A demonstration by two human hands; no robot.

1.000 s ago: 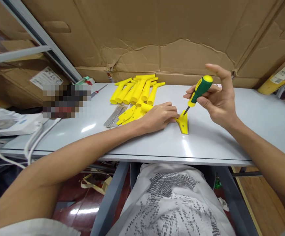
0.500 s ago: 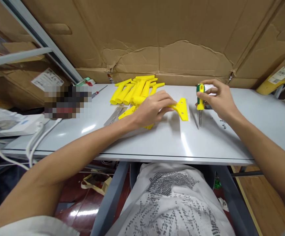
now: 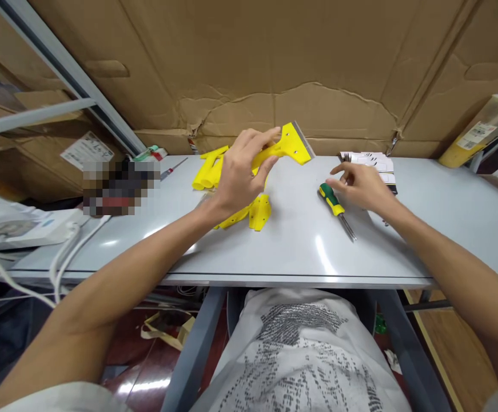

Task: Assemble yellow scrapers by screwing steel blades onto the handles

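Observation:
My left hand is closed round the handle of a yellow scraper. The scraper is raised above the table, its wide head pointing right with a metal blade along the edge. Just beyond the fingertips of my right hand, a green and yellow screwdriver lies on the table, its shaft toward me. The thumb and fingers of that hand are bent and apart, holding nothing. Behind and under my left hand are several yellow scraper handles, partly hidden. Loose yellow head pieces lie nearer me.
White printed cards are stacked behind my right hand, and small screws lie partly hidden under it. Cardboard walls the back of the white table. A thin screwdriver and white cables are at left.
My left hand has lifted the scraper up and turned its head, so the blade edge shows. My right hand has let go of the screwdriver, which was upright and now lies on the table.

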